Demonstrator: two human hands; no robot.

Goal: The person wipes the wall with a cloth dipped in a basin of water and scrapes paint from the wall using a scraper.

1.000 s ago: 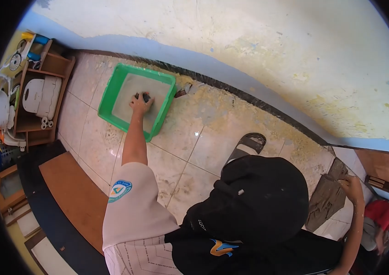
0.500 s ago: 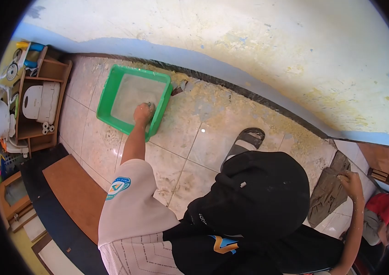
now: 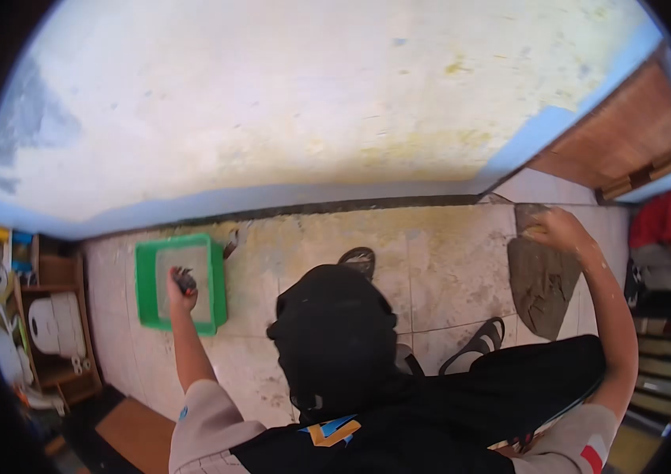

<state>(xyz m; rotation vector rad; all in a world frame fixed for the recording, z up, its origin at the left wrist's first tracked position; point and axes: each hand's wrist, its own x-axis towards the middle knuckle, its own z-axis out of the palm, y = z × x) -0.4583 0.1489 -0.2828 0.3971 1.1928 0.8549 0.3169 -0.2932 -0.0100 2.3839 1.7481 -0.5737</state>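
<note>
Left arm (image 3: 192,347) held nearly straight, left hand (image 3: 182,291) turned up with fingers curled; right arm (image 3: 614,316) bent, right hand (image 3: 563,231) held with fingers flexed.

Well to the left of the left grip (image 3: 183,282), a wooden shelf (image 3: 57,270) holds a white case (image 3: 56,325); a brown board (image 3: 136,433) lies below that grip. Beyond the right grip (image 3: 554,231) is a brown panel (image 3: 624,118), and rightward sits a person in red (image 3: 658,220).

Black headwear (image 3: 331,340), beige patched sleeves (image 3: 209,419) and dark strapped sandals (image 3: 487,340) are worn.
</note>
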